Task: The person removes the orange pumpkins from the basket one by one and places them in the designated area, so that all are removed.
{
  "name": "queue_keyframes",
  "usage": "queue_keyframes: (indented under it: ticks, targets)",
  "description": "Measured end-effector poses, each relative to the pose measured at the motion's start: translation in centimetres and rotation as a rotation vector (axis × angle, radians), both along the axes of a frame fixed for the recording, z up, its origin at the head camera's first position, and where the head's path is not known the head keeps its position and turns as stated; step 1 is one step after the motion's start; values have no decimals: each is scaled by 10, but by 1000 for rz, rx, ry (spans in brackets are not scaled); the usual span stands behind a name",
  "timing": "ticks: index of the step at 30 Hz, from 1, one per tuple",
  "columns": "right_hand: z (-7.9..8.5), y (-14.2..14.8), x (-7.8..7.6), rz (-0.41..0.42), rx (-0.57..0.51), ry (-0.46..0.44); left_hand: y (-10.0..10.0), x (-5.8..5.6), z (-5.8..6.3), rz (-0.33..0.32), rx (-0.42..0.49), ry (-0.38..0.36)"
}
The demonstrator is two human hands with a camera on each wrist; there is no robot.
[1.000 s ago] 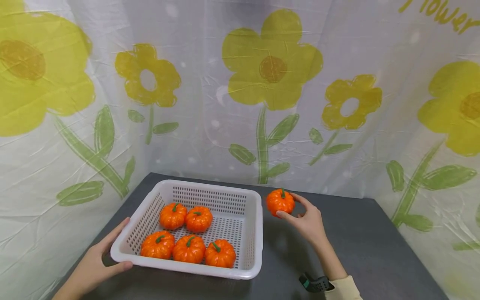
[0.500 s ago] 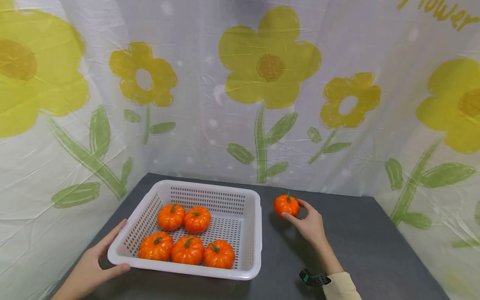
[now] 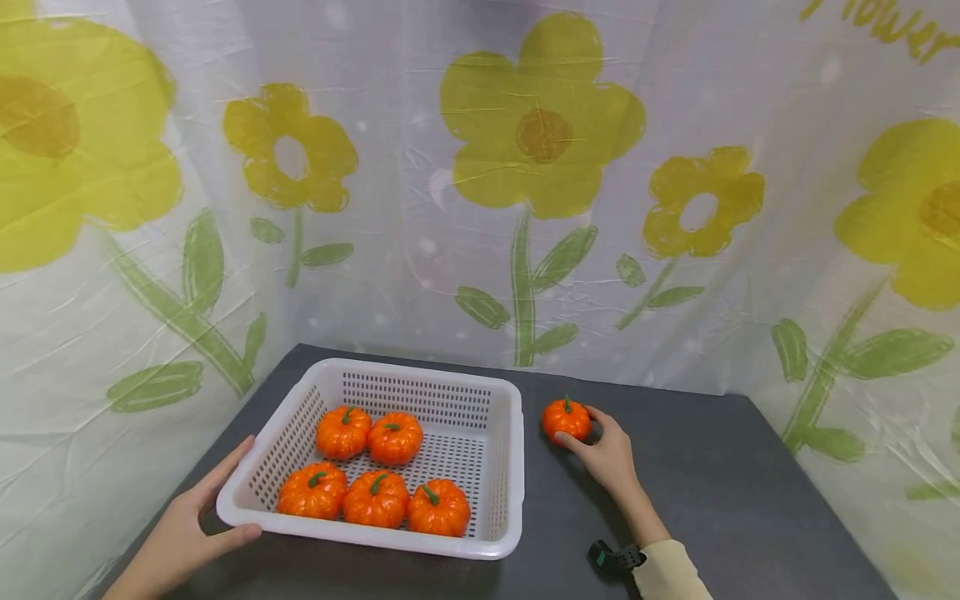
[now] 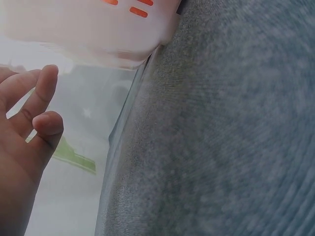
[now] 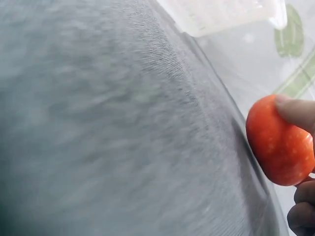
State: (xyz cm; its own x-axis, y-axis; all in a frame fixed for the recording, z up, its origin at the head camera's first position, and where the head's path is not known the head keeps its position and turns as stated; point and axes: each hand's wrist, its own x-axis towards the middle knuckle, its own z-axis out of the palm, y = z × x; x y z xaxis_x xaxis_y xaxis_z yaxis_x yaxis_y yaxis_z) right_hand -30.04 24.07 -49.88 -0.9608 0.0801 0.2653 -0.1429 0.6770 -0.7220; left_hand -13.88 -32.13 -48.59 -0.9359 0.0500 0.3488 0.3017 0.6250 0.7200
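Note:
An orange toy pumpkin with a green stem is held between the thumb and fingers of my right hand, at or close to the dark tabletop, right of the basket. In the right wrist view the thumb presses on the pumpkin. My left hand spans the front left corner of the white perforated basket, its thumb and fingers fairly straight along the rim. Several more toy pumpkins sit in the basket: two behind, such as one pumpkin, and a row at the front, including another pumpkin.
The dark grey tabletop extends right of the basket. A white curtain printed with yellow flowers encloses the table at the back and both sides. A dark wristband is on the right wrist, below a light sleeve.
My right hand has carried its pumpkin away from the basket's right rim and lowered it toward the tabletop. The left hand and the basket stay about where they were.

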Motion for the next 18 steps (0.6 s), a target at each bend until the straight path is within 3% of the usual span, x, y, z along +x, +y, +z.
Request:
queue_keyframes:
  ticks: [9,18]
  targets:
    - [3,-4,-25,-4,0,-14,0,1,0,8,3,-13]
    - [-16,-3,-24,-12,-70,-8,-1,1,-3,-13,36,-19]
